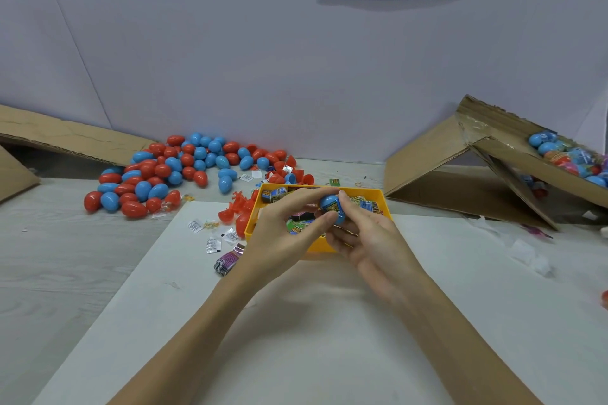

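Both hands meet over a yellow tray [384, 204] in the middle of the table. Between them is a blue plastic egg [332, 204] with a printed wrapper showing inside it. My left hand [289, 230] pinches the egg from the left with thumb and fingertips. My right hand [365, 237] grips it from the right, fingers curled around its lower half. The tray holds several small printed packets [274, 195].
A heap of red and blue eggs [171, 171] lies at the back left. Loose red egg halves [230, 210] and small sachets [214, 240] sit left of the tray. A cardboard box [493, 174] with wrapped eggs stands at the right, a cardboard flap [65, 138] at the left.
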A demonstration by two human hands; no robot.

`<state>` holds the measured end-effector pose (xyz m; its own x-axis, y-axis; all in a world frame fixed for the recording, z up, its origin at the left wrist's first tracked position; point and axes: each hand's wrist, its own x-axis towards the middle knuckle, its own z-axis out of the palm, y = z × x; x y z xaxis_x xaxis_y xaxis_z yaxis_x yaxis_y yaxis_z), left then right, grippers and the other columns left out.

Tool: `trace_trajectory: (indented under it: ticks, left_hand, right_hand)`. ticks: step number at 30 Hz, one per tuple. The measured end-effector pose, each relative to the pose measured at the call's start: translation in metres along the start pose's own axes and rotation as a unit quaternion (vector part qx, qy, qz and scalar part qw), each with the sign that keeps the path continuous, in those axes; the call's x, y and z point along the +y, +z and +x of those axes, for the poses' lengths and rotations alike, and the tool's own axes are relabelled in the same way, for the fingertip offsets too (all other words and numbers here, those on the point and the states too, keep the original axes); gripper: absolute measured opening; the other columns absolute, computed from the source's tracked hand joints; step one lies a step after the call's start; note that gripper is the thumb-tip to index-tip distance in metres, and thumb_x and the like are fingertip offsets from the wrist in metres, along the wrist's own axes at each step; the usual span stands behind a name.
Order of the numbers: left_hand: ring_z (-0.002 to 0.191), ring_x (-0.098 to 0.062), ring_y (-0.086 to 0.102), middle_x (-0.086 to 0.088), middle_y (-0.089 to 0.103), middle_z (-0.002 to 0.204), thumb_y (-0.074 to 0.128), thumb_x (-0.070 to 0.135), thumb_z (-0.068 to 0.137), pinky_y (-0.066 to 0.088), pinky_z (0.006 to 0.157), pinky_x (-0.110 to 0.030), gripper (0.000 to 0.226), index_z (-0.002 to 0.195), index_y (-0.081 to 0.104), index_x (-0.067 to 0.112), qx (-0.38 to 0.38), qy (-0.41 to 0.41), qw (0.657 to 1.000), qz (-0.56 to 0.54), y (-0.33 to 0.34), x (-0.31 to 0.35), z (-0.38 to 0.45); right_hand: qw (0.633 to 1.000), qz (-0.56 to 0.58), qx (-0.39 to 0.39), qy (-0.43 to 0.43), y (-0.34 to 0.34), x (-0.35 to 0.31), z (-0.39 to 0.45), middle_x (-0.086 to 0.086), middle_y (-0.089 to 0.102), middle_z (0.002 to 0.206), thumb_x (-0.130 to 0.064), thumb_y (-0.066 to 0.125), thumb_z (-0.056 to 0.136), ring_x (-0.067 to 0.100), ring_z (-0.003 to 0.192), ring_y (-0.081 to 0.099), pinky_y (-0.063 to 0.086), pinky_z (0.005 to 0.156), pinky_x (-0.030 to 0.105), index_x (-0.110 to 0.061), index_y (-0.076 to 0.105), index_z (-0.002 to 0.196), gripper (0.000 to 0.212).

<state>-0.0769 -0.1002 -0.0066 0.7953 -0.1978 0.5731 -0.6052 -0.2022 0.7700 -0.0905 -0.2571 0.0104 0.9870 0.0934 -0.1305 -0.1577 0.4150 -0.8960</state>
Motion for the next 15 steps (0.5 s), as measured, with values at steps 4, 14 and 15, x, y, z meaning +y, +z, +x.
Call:
trace_trajectory:
  ticks: [4, 14, 15]
  left_hand:
    - [0.119, -0.016, 0.064, 0.008, 0.071, 0.122, 0.074, 0.012, 0.093, 0.054, 0.097, -0.03, 0.034, 0.126, 0.07, 0.016, 0.02, 0.033, 0.998, 0.047, 0.0, -0.001, 0.002]
    - [0.11, -0.005, 0.057, -0.004, 0.061, 0.12, 0.08, -0.004, 0.081, 0.048, 0.094, -0.009, 0.047, 0.125, 0.07, 0.007, 0.002, 0.099, 0.972, 0.215, 0.002, -0.006, 0.003]
    - [0.108, -0.006, 0.056, -0.006, 0.063, 0.118, 0.082, -0.003, 0.08, 0.047, 0.093, -0.007, 0.045, 0.122, 0.071, 0.005, 0.004, 0.106, 0.966, 0.235, 0.002, -0.005, 0.002]
  right_hand:
    - [0.999, -0.05, -0.005, -0.014, 0.0, 0.003, 0.003, 0.007, 0.079, 0.105, -0.037, 0.059, 0.101, 0.021, 0.098, 0.076, 0.061, 0.085, 0.034, -0.013, 0.074, 0.114, 0.031]
    - [0.944, -0.282, 0.075, -0.155, -0.003, 0.018, 0.007, -0.009, 0.075, 0.101, -0.025, 0.081, 0.087, 0.008, 0.095, 0.073, 0.062, 0.084, 0.027, -0.024, 0.072, 0.111, 0.026]
    - [0.935, -0.302, 0.082, -0.165, -0.003, 0.019, 0.008, -0.012, 0.074, 0.099, -0.025, 0.082, 0.086, 0.004, 0.092, 0.072, 0.061, 0.081, 0.021, -0.026, 0.072, 0.11, 0.026]
